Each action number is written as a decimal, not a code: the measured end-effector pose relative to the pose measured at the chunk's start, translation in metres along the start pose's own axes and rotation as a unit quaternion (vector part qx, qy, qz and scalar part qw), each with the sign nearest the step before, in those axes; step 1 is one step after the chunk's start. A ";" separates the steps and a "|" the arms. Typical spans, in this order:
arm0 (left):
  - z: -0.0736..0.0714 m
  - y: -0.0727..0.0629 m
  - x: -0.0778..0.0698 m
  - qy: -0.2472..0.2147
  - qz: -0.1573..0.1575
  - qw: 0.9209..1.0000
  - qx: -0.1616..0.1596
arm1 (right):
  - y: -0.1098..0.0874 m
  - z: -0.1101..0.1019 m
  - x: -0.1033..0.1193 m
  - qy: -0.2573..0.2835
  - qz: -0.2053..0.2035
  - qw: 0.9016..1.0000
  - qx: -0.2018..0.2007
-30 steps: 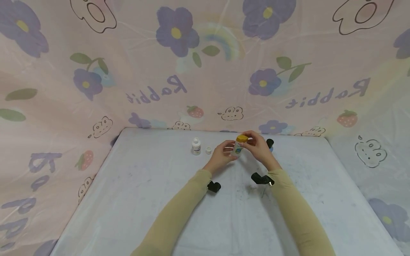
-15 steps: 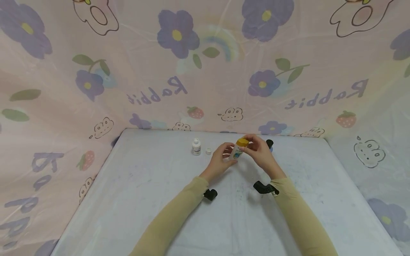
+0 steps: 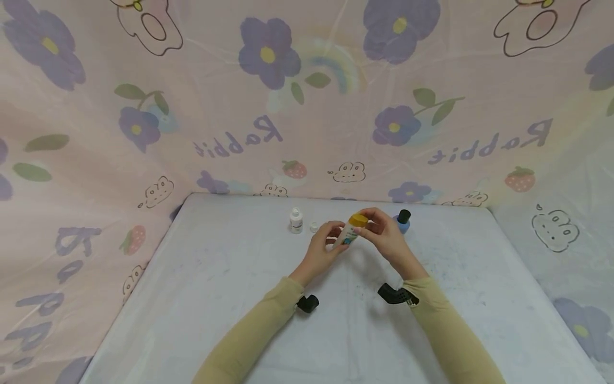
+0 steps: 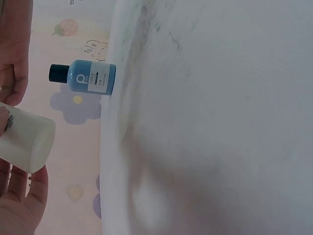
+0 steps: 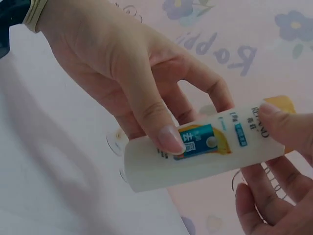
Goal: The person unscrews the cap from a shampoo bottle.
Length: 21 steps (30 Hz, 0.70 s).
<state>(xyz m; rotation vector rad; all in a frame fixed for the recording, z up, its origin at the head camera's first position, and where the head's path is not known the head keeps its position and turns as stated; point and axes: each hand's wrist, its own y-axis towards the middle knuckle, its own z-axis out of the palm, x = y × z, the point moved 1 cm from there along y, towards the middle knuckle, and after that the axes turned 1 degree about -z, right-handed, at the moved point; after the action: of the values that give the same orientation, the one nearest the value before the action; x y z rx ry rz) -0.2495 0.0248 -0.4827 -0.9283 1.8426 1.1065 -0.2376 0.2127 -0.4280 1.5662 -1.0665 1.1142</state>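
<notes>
A white squeeze bottle with a yellow cap (image 3: 347, 235) is held above the table between both hands, tilted with its cap up and to the right. My left hand (image 3: 317, 253) grips the lower body, thumb on the label side and fingers behind, as the right wrist view shows. My right hand (image 3: 389, 240) pinches the bottle at its cap end, its thumb (image 5: 279, 117) lying by the yellow cap (image 5: 281, 104). In the left wrist view the bottle's pale base (image 4: 39, 147) faces the camera.
A blue bottle with a black cap (image 4: 93, 77) stands upright behind my right hand. To the left at the back stand a small white bottle (image 3: 296, 222) and a little white cap (image 3: 314, 227). Patterned cloth (image 3: 307, 106) walls in the white table (image 3: 230, 298).
The squeeze bottle has gone from nearly upright to a clear lean, its base swinging left. Both hands have come slightly nearer the body, and more of the blue bottle shows.
</notes>
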 end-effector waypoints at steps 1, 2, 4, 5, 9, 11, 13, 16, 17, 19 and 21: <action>-0.001 -0.002 0.000 0.000 0.001 1.000 0.003 | -0.001 0.001 0.000 0.003 0.003 1.000 -0.001; -0.002 -0.003 -0.001 -0.001 0.001 1.000 0.006 | -0.002 0.002 0.000 0.006 0.006 1.000 -0.001; -0.004 -0.007 -0.001 -0.002 -0.003 1.000 0.012 | -0.004 0.004 -0.002 0.014 0.012 1.000 -0.001; -0.005 -0.008 -0.001 -0.003 -0.006 1.000 0.015 | -0.005 0.004 -0.002 0.019 0.016 1.000 -0.001; -0.007 -0.015 -0.003 -0.006 -0.007 1.000 0.023 | -0.010 0.006 -0.006 0.036 0.026 0.999 0.001; -0.010 -0.019 -0.009 -0.006 -0.003 1.000 0.030 | -0.013 0.008 -0.007 0.041 0.031 0.999 0.002; -0.015 -0.023 -0.019 -0.012 0.000 0.999 0.040 | -0.016 0.009 -0.008 0.040 0.034 0.999 0.005; -0.023 -0.030 -0.031 -0.027 -0.007 0.998 0.063 | -0.020 0.012 -0.010 0.033 0.035 0.999 0.012; -0.026 -0.032 -0.033 -0.031 -0.011 0.997 0.069 | -0.022 0.012 -0.010 0.031 0.035 0.999 0.016; -0.029 -0.035 -0.033 -0.039 -0.024 0.996 0.078 | -0.024 0.015 -0.011 0.026 0.037 0.999 0.019; -0.032 -0.038 -0.031 -0.039 -0.034 0.995 0.084 | -0.027 0.018 -0.012 0.022 0.038 0.999 0.019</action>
<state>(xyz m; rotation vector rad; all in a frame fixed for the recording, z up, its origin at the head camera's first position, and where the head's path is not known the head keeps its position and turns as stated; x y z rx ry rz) -0.2106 -0.0119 -0.4583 -0.8330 1.7971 0.9188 -0.2113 0.2029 -0.4478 1.5344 -1.0888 1.2214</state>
